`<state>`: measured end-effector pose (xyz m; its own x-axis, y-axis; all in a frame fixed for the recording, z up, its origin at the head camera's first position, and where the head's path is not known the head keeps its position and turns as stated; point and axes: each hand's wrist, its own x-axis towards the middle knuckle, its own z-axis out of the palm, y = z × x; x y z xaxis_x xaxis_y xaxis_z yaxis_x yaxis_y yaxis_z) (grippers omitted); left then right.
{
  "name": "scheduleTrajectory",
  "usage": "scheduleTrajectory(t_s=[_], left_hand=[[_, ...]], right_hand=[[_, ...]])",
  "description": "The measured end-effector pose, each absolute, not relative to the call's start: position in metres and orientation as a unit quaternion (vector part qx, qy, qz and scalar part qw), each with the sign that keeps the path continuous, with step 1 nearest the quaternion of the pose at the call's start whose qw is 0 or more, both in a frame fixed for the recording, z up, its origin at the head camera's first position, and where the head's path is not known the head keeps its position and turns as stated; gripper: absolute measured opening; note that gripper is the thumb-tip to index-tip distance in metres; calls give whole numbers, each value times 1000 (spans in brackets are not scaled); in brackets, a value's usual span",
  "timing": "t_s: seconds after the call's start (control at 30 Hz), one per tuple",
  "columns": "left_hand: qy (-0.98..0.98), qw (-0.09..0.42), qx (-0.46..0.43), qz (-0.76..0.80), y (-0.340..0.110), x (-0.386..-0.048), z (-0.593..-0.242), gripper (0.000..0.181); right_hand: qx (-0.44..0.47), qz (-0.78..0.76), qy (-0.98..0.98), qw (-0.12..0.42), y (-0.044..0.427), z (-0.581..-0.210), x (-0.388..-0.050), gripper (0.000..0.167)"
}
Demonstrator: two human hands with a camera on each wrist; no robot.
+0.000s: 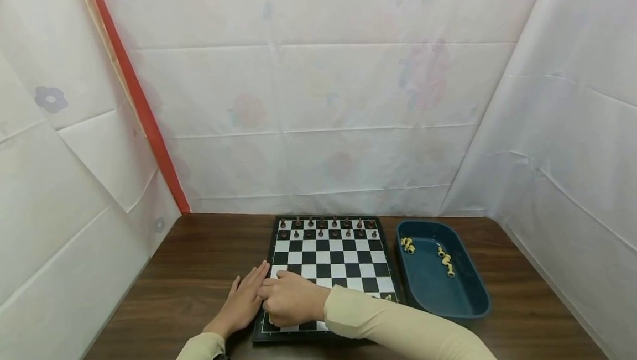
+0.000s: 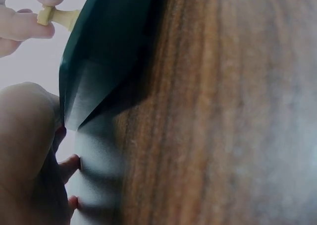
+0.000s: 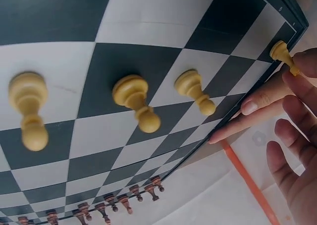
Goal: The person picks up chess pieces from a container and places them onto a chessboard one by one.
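Right hand (image 1: 293, 298) pinches pale-yellow waisted chessman (image 3: 281, 52); checkered black-and-white board (image 1: 338, 257) beneath fingers. Left hand (image 1: 243, 300) straight-fingered alongside. Likely placing; next: seat, release.

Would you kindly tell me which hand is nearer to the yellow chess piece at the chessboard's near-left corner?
The right: the right hand pinches the yellow chess piece. The left hand is apart from it, against the left edge of the chessboard.

R arm (image 1: 398, 318) across twd L, R grip (image 1: 293, 298) in thumb-finger pinch; L grip (image 1: 242, 298) straight-fingered
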<state>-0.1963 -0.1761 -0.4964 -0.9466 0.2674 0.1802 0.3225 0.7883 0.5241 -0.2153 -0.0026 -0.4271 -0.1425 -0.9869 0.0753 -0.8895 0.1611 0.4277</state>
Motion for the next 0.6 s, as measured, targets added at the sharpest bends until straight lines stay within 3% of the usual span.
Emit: scheduleTrajectory(t_s=[0.23,0.6], left_hand=[[-948,56,-151,-273,-175,-195,-500,47],[-952,60,-136,-268,-178,-195,-495,48]], right_hand=[[614,-128,-765,143,12,-419,-218,11],[548,-92,-817,152,79,-383,-239,9]])
